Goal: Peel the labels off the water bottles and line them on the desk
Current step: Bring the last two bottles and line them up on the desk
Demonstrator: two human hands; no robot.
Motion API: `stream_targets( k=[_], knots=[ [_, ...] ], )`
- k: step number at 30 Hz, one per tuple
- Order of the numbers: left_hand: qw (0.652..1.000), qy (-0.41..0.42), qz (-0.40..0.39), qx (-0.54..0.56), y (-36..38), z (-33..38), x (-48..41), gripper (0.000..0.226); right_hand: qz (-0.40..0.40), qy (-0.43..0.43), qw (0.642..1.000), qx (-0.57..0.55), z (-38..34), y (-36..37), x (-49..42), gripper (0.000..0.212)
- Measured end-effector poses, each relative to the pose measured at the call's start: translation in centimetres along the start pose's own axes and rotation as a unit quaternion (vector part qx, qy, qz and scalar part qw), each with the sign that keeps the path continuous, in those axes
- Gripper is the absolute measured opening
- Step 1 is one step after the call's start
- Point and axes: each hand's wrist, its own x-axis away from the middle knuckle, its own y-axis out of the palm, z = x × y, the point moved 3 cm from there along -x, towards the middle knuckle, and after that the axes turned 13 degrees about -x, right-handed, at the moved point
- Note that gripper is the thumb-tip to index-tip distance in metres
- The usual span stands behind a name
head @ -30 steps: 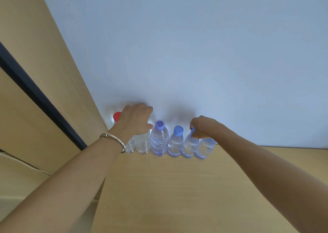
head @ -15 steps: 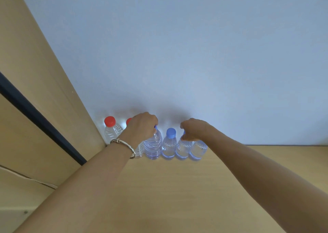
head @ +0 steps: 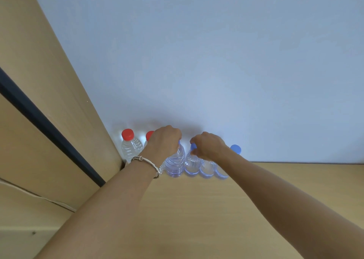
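Note:
Several clear, label-free water bottles stand in a row against the wall at the back of the wooden desk (head: 197, 209). At the left end stands a red-capped bottle (head: 131, 147), and a second red cap (head: 149, 135) peeks out behind my left hand (head: 164, 142). That hand grips the top of a larger ribbed blue-tinted bottle (head: 175, 164). My right hand (head: 208, 145) pinches the blue cap of the small bottle (head: 192, 164) beside it. Two more small bottles follow to the right; the last one's blue cap (head: 235, 149) shows past my wrist.
A tall wooden panel (head: 49, 101) with a dark strip closes off the left side right next to the red-capped bottle. The pale wall (head: 197, 61) rises directly behind the row. A silver bracelet (head: 149, 163) sits on my left wrist.
My left hand has shifted right from the red-capped bottles onto the large blue-tinted bottle. My right hand has moved left from the end bottles to a small bottle's cap, uncovering the rightmost cap.

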Motion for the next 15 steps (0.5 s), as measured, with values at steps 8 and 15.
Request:
stream_targets(
  k=[8, 15],
  knots=[
    [0.999, 0.005, -0.004, 0.038, 0.2, -0.5, -0.8, 0.028, -0.006, 0.009, 1.0, 0.003, -0.3, 0.0, -0.6, 0.03],
    [0.997, 0.037, -0.014, 0.061, 0.0, -0.8, -2.1, 0.032, -0.013, 0.013, 1.0, 0.01, -0.6, -0.3, -1.1, 0.03]
  ],
)
